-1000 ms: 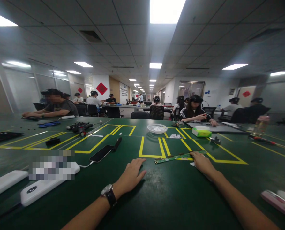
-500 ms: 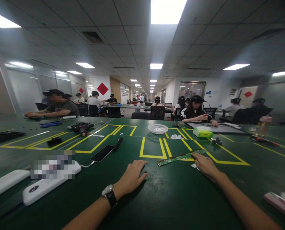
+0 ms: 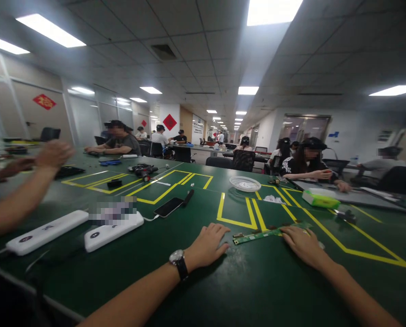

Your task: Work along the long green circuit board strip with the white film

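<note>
Where the right hand (image 3: 303, 245) lay across the green circuit board (image 3: 257, 236) in the head view, it hid a stretch of it, and whether it pinched the board or merely rested there could not be told. Leftward from that grip, the long, narrow board ran slantwise over the table (image 3: 250, 295), dark bits along its far edge and pale patches on its face; just beyond its free end lay the left hand (image 3: 208, 247), loose and unclenched.
</note>
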`<state>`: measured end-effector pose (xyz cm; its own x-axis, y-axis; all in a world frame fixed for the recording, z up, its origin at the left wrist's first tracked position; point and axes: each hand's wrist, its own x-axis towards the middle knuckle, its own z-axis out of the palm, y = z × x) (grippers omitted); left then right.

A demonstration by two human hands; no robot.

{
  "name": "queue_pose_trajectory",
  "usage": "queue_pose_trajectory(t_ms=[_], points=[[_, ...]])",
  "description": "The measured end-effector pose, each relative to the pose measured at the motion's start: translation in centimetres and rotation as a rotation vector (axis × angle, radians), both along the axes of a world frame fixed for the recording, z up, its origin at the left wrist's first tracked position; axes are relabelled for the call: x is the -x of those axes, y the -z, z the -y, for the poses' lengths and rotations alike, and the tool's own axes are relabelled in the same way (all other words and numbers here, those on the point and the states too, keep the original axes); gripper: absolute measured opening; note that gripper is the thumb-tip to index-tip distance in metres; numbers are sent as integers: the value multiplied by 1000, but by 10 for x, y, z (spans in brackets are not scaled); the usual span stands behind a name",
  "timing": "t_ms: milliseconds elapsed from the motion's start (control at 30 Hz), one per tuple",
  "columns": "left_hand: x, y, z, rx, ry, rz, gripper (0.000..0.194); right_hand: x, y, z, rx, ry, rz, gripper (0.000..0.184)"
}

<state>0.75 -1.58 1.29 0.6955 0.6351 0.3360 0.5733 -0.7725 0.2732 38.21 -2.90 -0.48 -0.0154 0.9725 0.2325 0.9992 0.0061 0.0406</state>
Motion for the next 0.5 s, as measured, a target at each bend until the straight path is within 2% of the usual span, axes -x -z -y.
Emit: queue_pose_trajectory(t_ms=[200,300,400,500], points=[[0,-1,-2,-24,21,6,40,72,3,8,60,-370,-79,46],[0,-1,-2,-45,105,-8,40,99,-1,16,81,-507,-111,45],[0,0,-1,-68,207,-63,43,89,-5,11,2,-497,-97,43],[0,2,-2,-84,272,-118,43,32,-1,-4,-178,-333,-63,41]])
